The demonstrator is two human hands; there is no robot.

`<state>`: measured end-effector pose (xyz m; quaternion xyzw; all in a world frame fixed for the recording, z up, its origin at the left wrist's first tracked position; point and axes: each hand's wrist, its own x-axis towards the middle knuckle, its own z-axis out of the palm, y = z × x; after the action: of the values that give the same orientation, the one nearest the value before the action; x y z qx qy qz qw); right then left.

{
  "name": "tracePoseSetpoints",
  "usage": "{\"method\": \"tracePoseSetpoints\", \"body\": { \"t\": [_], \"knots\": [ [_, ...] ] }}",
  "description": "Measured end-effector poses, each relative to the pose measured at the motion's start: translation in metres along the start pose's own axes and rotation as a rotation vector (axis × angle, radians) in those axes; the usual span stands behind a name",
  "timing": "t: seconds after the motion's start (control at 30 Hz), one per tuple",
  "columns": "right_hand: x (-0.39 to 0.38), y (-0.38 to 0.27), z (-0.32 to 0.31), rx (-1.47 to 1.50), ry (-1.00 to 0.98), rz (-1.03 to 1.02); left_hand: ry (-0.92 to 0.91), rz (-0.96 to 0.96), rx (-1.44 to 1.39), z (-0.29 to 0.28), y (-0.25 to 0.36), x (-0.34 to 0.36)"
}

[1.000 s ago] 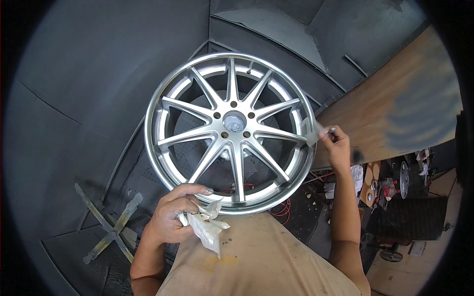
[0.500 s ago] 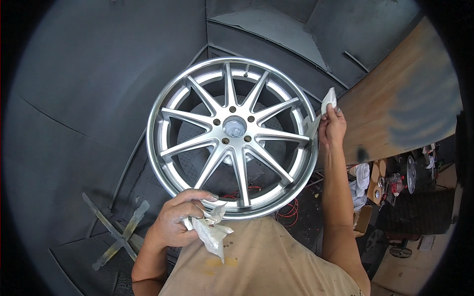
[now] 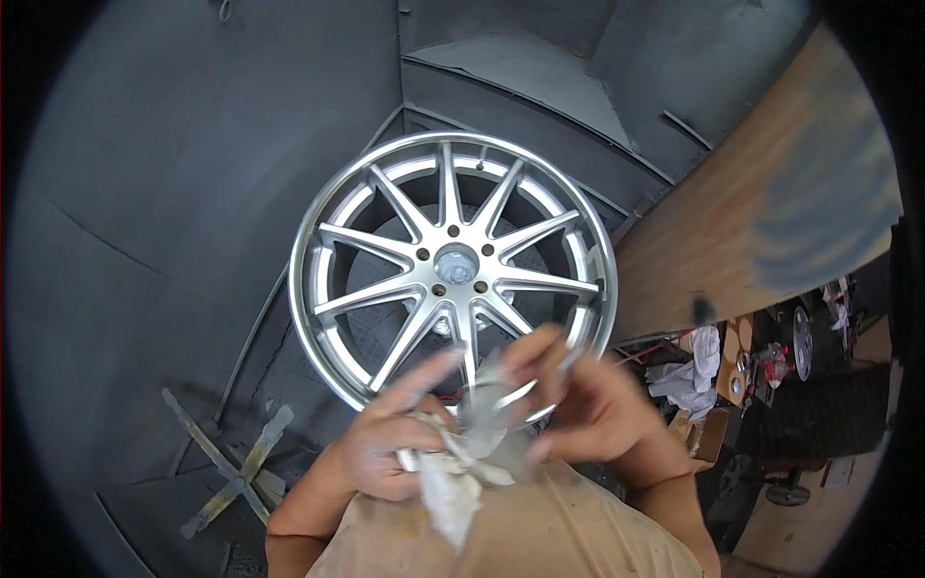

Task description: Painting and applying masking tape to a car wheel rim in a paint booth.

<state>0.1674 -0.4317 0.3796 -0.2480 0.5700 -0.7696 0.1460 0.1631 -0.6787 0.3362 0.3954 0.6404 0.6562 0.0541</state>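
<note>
A silver multi-spoke car wheel rim [image 3: 469, 238] lies face up before me, with a polished outer lip and several bolt holes around its hub. My left hand [image 3: 385, 443] is at its near edge, closed around a crumpled wad of whitish tape or film [image 3: 451, 501] that hangs below the fingers. Close beside it, my right hand [image 3: 612, 409] is smeared by motion. A blurred, partly see-through strip [image 3: 489, 409] shows between the two hands over the near spokes. Whether my right fingers grip that strip is not clear.
Dark grey panels [image 3: 193, 144] enclose the left and back. A cross of paint-spattered bars [image 3: 236, 472] stands at lower left. To the right are a brown board with grey overspray [image 3: 752, 231], white cloth or plastic [image 3: 699, 371], an open cardboard box [image 3: 708, 438] and a small fan [image 3: 788, 491].
My right hand has come from the wheel's right edge, where it held a whitish strip, inward and down beside my left hand. The left hand has shifted slightly right with its wad.
</note>
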Motion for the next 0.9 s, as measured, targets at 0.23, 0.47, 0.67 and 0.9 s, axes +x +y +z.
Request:
{"method": "tracePoseSetpoints", "body": {
  "t": [0.23,0.47,0.67,0.9],
  "knots": [
    [-0.022,0.002,-0.035,-0.353,-0.088,0.192,-0.229,-0.200,0.442,-0.001,0.004,-0.010],
    [-0.026,0.012,-0.174,-1.226,0.650,0.201,0.399,-0.056,0.068,-0.014,0.007,-0.063],
    [-0.026,0.050,-0.208,-1.342,0.260,0.352,0.533,-0.134,0.002,-0.018,0.014,-0.080],
    [0.002,0.056,-0.192,-1.749,0.035,0.518,0.451,-0.084,0.028,-0.017,0.010,-0.091]
  ]
}}
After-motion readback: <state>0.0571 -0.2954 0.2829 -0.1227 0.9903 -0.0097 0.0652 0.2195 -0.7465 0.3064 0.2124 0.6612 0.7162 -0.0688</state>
